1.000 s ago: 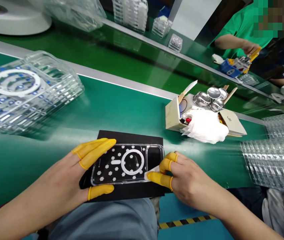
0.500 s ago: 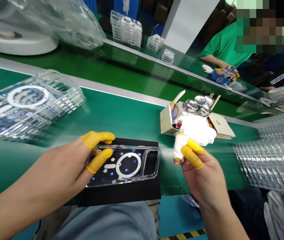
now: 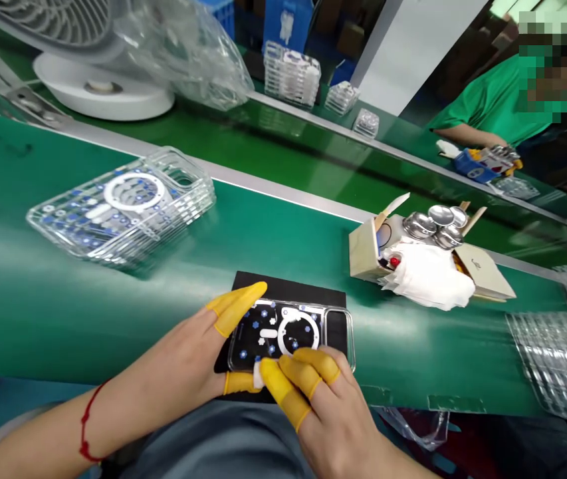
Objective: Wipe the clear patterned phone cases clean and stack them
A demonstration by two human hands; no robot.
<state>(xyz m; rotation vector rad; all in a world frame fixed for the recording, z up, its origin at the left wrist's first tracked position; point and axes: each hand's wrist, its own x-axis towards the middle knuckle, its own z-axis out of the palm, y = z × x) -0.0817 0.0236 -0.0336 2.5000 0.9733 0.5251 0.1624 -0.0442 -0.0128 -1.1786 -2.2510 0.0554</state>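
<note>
A clear phone case [image 3: 263, 313] with blue and white flowers and a white ring lies on a black sheet [image 3: 293, 287] near the bench's front edge. My left hand [image 3: 208, 352], in yellow finger cots, grips the case's left end, thumb at the near edge and fingers at the far one. My right hand [image 3: 320, 406], also in yellow finger cots, is closed over the near side of the case. A bit of white cloth [image 3: 258, 376] shows under its fingertips, pressed against the case's near edge; most of the cloth is hidden.
A stack of clear phone cases [image 3: 133, 206] lies at the left. An open box [image 3: 365, 249] with white cloths [image 3: 427, 276] and metal pots [image 3: 420, 225] stands at the right. Clear trays [image 3: 557, 359] sit far right. A fan [image 3: 104, 86] and a co-worker in green [image 3: 492, 100] are beyond.
My right hand has moved left and down with the white cloth, from beside the box onto the case's near edge. My left hand still holds the case; the view has shifted.
</note>
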